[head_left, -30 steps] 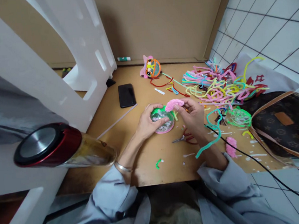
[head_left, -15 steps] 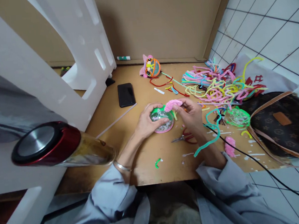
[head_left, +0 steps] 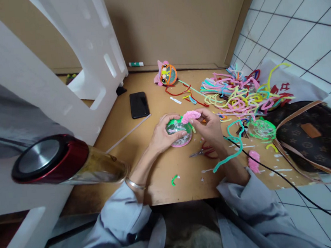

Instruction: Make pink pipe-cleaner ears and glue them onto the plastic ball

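Observation:
My left hand (head_left: 164, 135) is wrapped round a clear round ball (head_left: 180, 132) edged with green and pink fuzzy trim. With its thumb and fingers, my right hand (head_left: 209, 124) pinches a pink fuzzy piece (head_left: 190, 116) against the ball's upper right edge. Whether the piece is fixed to the ball, I cannot tell. Red-handled scissors (head_left: 207, 151) lie on the table just below my right hand. A second pink fuzzy piece (head_left: 254, 161) rests to the right of my right forearm, and a turquoise pipe cleaner (head_left: 230, 158) curves beside that forearm.
A heap of coloured pipe cleaners (head_left: 238, 93) lies at the back right, near a brown handbag (head_left: 316, 137). A decorated ball (head_left: 168, 75) sits at the back. The phone (head_left: 139, 105) and a tall bottle (head_left: 69, 160) are on the left. A black cable (head_left: 288, 180) crosses the right side.
My right hand has shifted very slightly left with the pink fuzzy piece. My left hand and the ball stay almost where they were.

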